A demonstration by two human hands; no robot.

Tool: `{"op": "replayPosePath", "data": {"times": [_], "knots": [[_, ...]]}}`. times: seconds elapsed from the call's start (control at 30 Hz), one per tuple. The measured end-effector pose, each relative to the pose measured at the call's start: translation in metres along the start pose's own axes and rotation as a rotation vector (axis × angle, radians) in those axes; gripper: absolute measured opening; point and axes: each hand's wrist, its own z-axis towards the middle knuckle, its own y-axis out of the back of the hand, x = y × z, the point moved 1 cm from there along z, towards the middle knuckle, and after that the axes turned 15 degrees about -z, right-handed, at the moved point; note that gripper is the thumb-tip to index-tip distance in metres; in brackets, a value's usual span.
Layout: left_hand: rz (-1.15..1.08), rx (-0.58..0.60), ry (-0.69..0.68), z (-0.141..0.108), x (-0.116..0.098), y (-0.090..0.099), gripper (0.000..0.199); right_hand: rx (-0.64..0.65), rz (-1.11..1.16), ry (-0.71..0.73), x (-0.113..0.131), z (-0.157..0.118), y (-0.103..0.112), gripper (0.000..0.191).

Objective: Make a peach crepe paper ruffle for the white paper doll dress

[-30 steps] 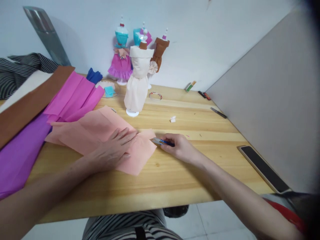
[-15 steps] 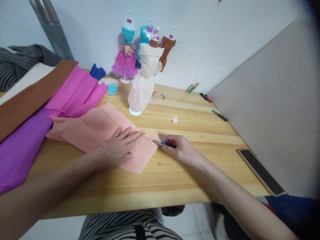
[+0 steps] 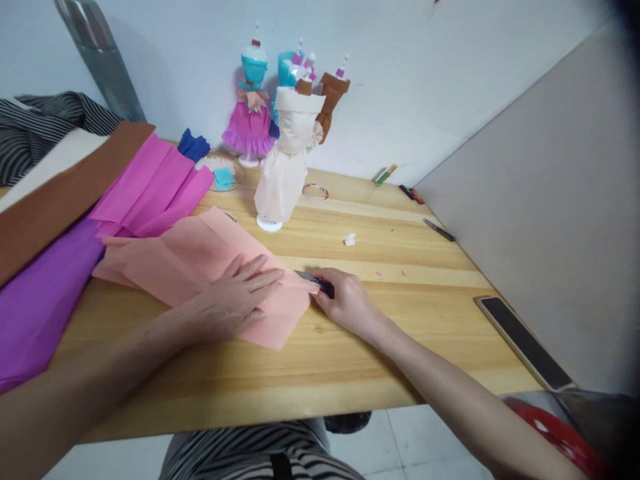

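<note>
A sheet of salmon-pink crepe paper (image 3: 200,247) lies folded on the wooden table. My left hand (image 3: 243,293) rests flat on it, fingers spread, pressing it down. My right hand (image 3: 345,297) grips a small cutting tool (image 3: 325,287) with a pointed metal blade and dark blue handle; whether it has one blade or two I cannot tell. The blade points left along the fold at the paper's upper right edge, close to my left fingertips. A narrow flap of paper hangs over the tool near my right fingers.
Dress forms in crepe-paper outfits, including a white dress (image 3: 290,153), stand by the wall. Purple, pink, brown and white crepe sheets (image 3: 75,180) lie left. Behind are a bracelet (image 3: 316,192) and paper scraps (image 3: 350,239); a black-handled tool (image 3: 439,229) and phone-like object (image 3: 525,341) lie right.
My right hand has moved slightly left, and the blade now sits further in along the paper's edge. A flap has come away beside it. My left hand stays in place.
</note>
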Motion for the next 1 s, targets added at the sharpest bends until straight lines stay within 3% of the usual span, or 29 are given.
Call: {"op": "replayPosePath", "data": {"times": [0.2,0.37,0.53,0.67,1.0], "knots": [[-0.077,-0.009,-0.044,-0.002,0.000,0.004,0.036,-0.020,-0.059,0.068,-0.003,-0.006,-0.007,0.029],[-0.067,0.009,-0.028,-0.001,-0.002,0.003,0.061,-0.023,-0.083,0.109,-0.003,-0.007,-0.008,0.028],[-0.008,0.059,-0.047,0.001,-0.002,0.003,0.050,-0.025,-0.091,0.138,-0.006,-0.008,-0.010,0.029],[0.009,0.072,-0.048,0.000,-0.001,0.003,0.054,-0.024,-0.089,0.153,-0.007,-0.008,-0.010,0.026],[0.040,0.031,-0.043,0.000,-0.004,0.004,0.050,-0.005,-0.092,0.127,-0.004,-0.013,-0.008,0.025]]}}
